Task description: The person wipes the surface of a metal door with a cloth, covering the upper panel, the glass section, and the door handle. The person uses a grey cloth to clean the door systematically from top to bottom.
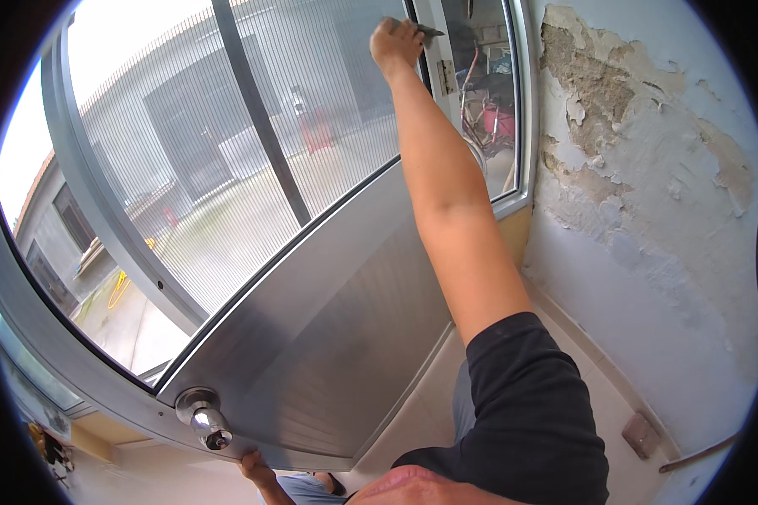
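Note:
My right hand (pixel 397 45) is stretched out to the upper part of a metal-framed glass door (pixel 316 265), near its hinge side. A dark cloth (pixel 431 30), slightly blurred, shows beyond the fingers and lies against the pane and frame. My left hand (pixel 256 468) grips the door's free edge, just below a round chrome doorknob (pixel 210 428). Part of its grip is hidden behind the edge. The door's lower half is a brushed metal panel (pixel 354 328), and a dark upright bar (pixel 262 107) crosses the glass.
A hinge (pixel 446 77) joins the door to its frame. To the right stands a wall with peeling plaster (pixel 606 120). A brown block (pixel 640 435) lies on the tiled floor by the baseboard. Through the glass appear a courtyard building (pixel 189 126) and a yellow hose (pixel 120 289).

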Demonstrator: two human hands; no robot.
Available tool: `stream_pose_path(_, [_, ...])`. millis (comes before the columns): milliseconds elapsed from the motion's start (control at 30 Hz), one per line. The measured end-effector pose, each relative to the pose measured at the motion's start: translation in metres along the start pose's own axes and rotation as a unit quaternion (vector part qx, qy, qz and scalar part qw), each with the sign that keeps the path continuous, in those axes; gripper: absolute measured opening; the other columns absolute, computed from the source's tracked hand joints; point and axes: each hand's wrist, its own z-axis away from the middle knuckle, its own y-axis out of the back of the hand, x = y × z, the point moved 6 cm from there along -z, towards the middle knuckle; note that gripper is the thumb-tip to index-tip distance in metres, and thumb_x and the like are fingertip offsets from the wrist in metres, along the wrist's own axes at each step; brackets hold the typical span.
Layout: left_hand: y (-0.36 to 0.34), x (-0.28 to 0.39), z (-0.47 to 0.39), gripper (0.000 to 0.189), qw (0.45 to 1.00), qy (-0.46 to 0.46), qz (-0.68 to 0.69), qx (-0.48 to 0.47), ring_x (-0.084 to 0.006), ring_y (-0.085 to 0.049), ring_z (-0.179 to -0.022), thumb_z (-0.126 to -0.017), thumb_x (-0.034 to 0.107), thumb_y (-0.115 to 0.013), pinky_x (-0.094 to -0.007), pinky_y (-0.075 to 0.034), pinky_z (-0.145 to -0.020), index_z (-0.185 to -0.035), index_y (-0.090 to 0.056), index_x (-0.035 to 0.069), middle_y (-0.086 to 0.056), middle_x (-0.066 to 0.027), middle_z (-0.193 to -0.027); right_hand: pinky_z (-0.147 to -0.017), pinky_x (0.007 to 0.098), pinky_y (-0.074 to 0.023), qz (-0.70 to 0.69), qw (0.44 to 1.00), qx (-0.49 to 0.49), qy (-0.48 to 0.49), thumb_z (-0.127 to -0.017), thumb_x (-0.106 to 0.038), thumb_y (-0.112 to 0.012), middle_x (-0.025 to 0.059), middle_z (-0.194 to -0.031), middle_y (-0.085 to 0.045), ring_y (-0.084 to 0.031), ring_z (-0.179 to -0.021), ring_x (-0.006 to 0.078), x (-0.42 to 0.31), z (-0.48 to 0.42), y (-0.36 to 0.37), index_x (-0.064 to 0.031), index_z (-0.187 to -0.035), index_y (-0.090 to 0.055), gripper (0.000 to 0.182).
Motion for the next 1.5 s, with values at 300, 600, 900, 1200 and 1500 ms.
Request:
stream_pose_path(300, [0.028,-0.014,-0.010,0.032,0.998,-0.040,0.016,-0.050,-0.0238,-0.055,-0.090,-0.066,0.014,-0.058,-0.0359,-0.047,-0.084,-0.094,-0.061,0.000,-0.057,-0.0072,-0.095,-0.128,0.0408,-0.0109,-0.279,0.918,0.111,0.259,-0.108,-0.044,-0.014,0.0199,-0.167,-0.017,-0.015,-0.155,0.0315,-0.226,-0.010,0.179,0.0023,-0.159,-0.016,0.070])
stream_pose_path(600, [0.044,-0.027,-0.017,0.017,0.887,-0.417,-0.160,-0.114,-0.0221,-0.053,-0.068,-0.075,-0.017,-0.060,-0.0391,-0.055,-0.070,-0.070,-0.056,0.000,-0.058,-0.0117,-0.076,-0.125,0.0454,-0.0169,-0.210,0.956,0.179,0.099,-0.108,-0.043,-0.023,0.0255,-0.163,-0.026,-0.021,-0.153,0.0362,-0.005,-0.026,0.036,0.0074,-0.155,-0.028,0.069])
stream_pose_path(900, [0.070,-0.026,-0.016,0.010,0.926,-0.331,-0.116,-0.138,-0.0235,-0.055,-0.066,-0.075,-0.005,-0.053,-0.0351,-0.051,-0.063,-0.067,-0.058,-0.002,-0.061,-0.0176,-0.084,-0.117,0.0442,-0.0215,-0.190,0.958,0.208,0.055,-0.105,-0.047,-0.032,0.0046,-0.156,-0.046,-0.043,-0.139,0.0273,0.072,0.132,0.011,-0.0144,-0.151,-0.044,0.058])
stream_pose_path(1200, [0.069,-0.028,-0.002,0.010,0.903,-0.395,-0.142,-0.090,-0.0280,-0.060,-0.076,-0.073,-0.009,-0.057,-0.0450,-0.056,-0.076,-0.067,-0.058,0.000,-0.063,-0.0171,-0.090,-0.117,0.0520,-0.0222,-0.142,0.981,0.127,0.029,-0.106,-0.044,-0.030,0.0128,-0.155,-0.045,-0.039,-0.138,0.0378,0.066,0.068,0.030,-0.0080,-0.152,-0.042,0.060])
stream_pose_path(1500, [0.075,-0.027,-0.009,0.009,0.932,-0.330,-0.114,-0.091,-0.0233,-0.056,-0.071,-0.076,-0.010,-0.061,-0.0385,-0.050,-0.066,-0.075,-0.060,-0.001,-0.062,-0.0136,-0.084,-0.112,0.0496,-0.0211,-0.192,0.975,0.097,0.045,-0.103,-0.041,-0.040,0.0013,-0.157,-0.045,-0.040,-0.132,0.0290,0.097,0.153,0.001,-0.0173,-0.153,-0.042,0.055])
